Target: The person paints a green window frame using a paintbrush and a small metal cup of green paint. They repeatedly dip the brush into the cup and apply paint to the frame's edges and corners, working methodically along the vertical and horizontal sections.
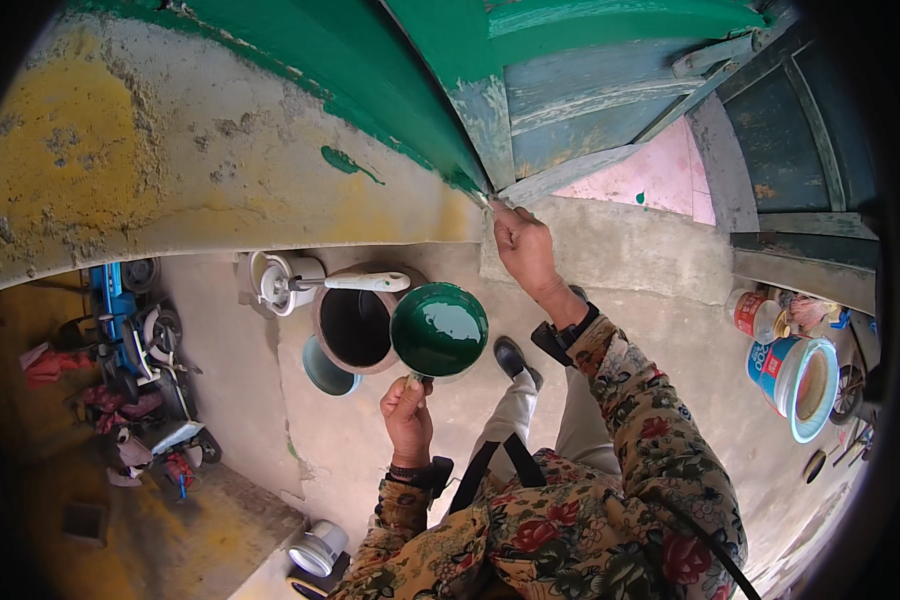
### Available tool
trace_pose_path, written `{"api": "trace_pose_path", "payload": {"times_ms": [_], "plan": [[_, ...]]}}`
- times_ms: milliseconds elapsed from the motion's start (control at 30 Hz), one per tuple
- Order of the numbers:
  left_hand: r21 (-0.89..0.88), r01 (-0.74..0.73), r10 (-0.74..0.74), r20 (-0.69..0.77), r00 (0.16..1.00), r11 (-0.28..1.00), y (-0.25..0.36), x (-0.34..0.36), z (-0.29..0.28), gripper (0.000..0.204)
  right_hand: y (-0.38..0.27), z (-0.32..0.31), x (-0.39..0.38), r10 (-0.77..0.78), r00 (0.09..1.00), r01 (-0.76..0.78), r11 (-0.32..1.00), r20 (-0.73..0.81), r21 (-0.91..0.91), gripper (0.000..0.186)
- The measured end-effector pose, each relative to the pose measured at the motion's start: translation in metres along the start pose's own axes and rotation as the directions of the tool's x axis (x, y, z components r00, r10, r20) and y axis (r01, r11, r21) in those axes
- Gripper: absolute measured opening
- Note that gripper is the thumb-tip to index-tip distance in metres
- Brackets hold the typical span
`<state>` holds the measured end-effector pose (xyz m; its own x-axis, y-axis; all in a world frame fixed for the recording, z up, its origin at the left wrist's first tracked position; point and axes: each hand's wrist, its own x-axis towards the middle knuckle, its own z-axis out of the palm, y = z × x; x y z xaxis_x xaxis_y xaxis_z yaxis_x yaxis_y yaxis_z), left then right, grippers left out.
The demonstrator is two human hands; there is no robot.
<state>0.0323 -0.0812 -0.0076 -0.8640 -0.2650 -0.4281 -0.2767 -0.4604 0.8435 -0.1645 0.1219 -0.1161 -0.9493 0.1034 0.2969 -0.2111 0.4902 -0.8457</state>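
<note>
My left hand [407,415] is closed round the short handle of a round pan [440,330] with glossy green paint inside. At the foot of the green door frame [400,110], my right hand [526,245] pinches a small brush [484,199]; its tip meets the frame's lower end, and my fingers hide most of it. Fresh-looking green covers the frame and the upper part of the door [610,90], while the door's lower panels show worn grey-blue. A green smear [348,162] marks the yellowed wall [200,150] beside the frame.
Left of the pan stand a large dark pot [358,325], a pale blue bucket [328,368] and a white bucket [288,270]. Above the pot is a white-handled tool [365,282]. Several tubs, including a blue-and-white bucket [785,375], sit at right. A blue vehicle [115,305] stands far left.
</note>
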Motion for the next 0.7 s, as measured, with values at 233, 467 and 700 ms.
{"api": "trace_pose_path", "payload": {"times_ms": [233,467,700], "plan": [[0.043,-0.031,0.03,0.026,0.999,0.999,-0.004,0.001,0.002,0.033,0.032,0.01,-0.001,0.201,0.979,-0.193,0.953,0.013,-0.232,0.037],[0.002,-0.016,0.016,-0.001,1.0,1.0,0.001,-0.002,0.003,0.031,-0.039,-0.02,0.034,-0.045,0.999,0.046,0.985,0.009,-0.166,0.035],[-0.034,-0.055,0.055,0.023,0.998,0.998,0.009,-0.003,0.005,0.031,-0.096,-0.053,0.037,-0.208,0.964,0.219,0.974,-0.167,0.05,0.033]]}}
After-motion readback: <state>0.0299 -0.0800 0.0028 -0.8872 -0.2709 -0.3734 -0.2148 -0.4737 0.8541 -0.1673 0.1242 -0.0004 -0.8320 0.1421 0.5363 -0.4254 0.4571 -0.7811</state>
